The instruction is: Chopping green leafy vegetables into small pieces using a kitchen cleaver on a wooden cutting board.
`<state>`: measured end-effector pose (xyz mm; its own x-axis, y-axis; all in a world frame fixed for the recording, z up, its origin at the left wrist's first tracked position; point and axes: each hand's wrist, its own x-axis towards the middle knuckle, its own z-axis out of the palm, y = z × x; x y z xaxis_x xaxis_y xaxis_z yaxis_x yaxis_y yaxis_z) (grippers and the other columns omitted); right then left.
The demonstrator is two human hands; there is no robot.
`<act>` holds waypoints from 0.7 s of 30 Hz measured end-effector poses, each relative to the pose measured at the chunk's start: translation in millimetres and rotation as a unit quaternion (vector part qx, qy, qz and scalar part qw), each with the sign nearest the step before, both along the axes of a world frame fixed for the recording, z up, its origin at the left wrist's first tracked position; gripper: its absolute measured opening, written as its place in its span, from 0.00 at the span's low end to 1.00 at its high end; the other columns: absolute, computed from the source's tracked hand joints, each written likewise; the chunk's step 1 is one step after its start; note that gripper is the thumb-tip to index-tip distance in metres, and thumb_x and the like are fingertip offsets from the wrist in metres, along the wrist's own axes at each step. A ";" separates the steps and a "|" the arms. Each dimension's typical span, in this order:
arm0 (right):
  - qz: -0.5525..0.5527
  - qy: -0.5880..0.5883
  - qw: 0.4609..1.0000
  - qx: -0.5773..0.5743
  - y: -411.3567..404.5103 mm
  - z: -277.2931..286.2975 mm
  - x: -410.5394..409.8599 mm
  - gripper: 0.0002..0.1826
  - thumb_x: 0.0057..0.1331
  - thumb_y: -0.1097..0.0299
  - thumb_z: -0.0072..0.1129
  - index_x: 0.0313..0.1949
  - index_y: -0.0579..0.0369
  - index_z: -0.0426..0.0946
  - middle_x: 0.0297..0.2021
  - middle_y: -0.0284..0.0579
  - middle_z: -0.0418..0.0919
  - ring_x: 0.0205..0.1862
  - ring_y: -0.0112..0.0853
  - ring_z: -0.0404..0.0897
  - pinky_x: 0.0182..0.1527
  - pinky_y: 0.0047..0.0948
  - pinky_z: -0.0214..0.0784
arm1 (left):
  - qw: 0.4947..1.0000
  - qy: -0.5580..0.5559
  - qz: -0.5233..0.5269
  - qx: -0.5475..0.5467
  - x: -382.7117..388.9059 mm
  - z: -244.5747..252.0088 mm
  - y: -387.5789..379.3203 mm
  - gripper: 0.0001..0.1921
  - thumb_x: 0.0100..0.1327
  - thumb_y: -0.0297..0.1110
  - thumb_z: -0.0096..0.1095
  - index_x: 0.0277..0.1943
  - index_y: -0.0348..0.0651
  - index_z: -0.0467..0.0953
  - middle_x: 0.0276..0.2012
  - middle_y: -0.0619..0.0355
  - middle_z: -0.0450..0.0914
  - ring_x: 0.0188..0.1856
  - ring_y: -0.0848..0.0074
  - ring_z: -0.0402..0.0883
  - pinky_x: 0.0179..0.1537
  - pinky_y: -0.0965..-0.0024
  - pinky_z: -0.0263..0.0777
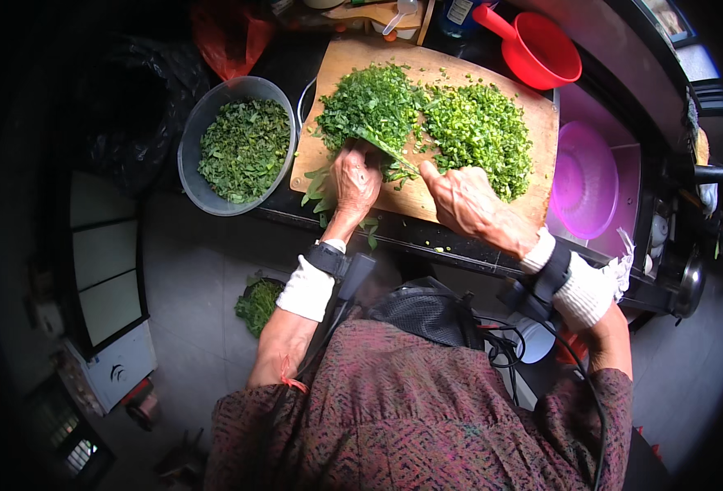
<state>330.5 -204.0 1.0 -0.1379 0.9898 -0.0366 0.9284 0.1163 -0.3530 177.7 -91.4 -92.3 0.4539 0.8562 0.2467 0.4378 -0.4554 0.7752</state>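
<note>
On a wooden cutting board (414, 205) lie two heaps of chopped greens: finely cut dark leaves (371, 98) at the left and lighter chopped green stalks (481, 132) at the right. My right hand (475, 199) grips a kitchen knife (389, 149), its blade pointing to the upper left with green bits on it. My left hand (356, 175) presses a bunch of leafy greens (318, 190) at the board's front edge, fingers curled beside the blade; the fingertips are hidden. Left of the board, a clear plastic bowl (189, 175) holds more chopped leaves (245, 147).
A red plastic dipper (542, 52) stands behind the board at the right. A purple basin (585, 179) sits in the sink. Red (232, 37) and black plastic bags (146, 104) lie at the left. Greens (260, 304) rest below, near the floor. The counter's front edge (460, 258) runs before me.
</note>
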 end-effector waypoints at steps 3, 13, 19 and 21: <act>-0.032 -0.010 0.999 0.002 17.1 -22.1 -2.0 0.11 0.53 0.75 0.50 0.37 0.58 0.64 0.10 0.47 0.67 0.13 0.44 0.71 0.15 0.43 0.58 | 1.000 0.000 -0.007 0.009 5.9 -2.0 1.1 0.08 0.48 0.21 0.55 0.33 0.35 0.75 0.30 0.44 0.77 0.34 0.49 0.76 0.36 0.54 0.69; -0.040 0.031 0.999 -0.006 6.9 -25.2 -4.0 0.14 0.49 0.77 0.53 0.36 0.60 0.62 0.09 0.47 0.67 0.12 0.44 0.71 0.15 0.43 0.57 | 1.000 -0.009 -0.012 0.025 6.1 -5.4 1.2 0.04 0.52 0.23 0.56 0.32 0.33 0.74 0.30 0.43 0.75 0.32 0.49 0.74 0.34 0.53 0.67; -0.001 0.004 1.000 0.020 -9.1 5.9 -6.9 0.16 0.46 0.77 0.54 0.35 0.60 0.62 0.09 0.46 0.66 0.11 0.42 0.71 0.14 0.41 0.58 | 0.999 -0.024 -0.001 0.036 -0.4 -9.4 3.1 0.04 0.51 0.21 0.55 0.31 0.34 0.73 0.30 0.44 0.75 0.34 0.49 0.74 0.35 0.53 0.67; -0.009 0.027 0.999 0.024 -8.9 -5.5 -7.8 0.14 0.47 0.78 0.53 0.34 0.60 0.62 0.09 0.46 0.66 0.11 0.43 0.70 0.14 0.42 0.58 | 0.999 -0.026 -0.013 0.046 -2.0 -8.6 2.7 0.04 0.51 0.21 0.55 0.32 0.34 0.73 0.30 0.44 0.74 0.34 0.49 0.74 0.35 0.54 0.67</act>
<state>322.7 -212.9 -4.5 -0.1215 0.9924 0.0185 0.9100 0.1188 -0.3972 175.6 -88.7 -100.9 0.4595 0.8174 0.3474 0.3858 -0.5360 0.7509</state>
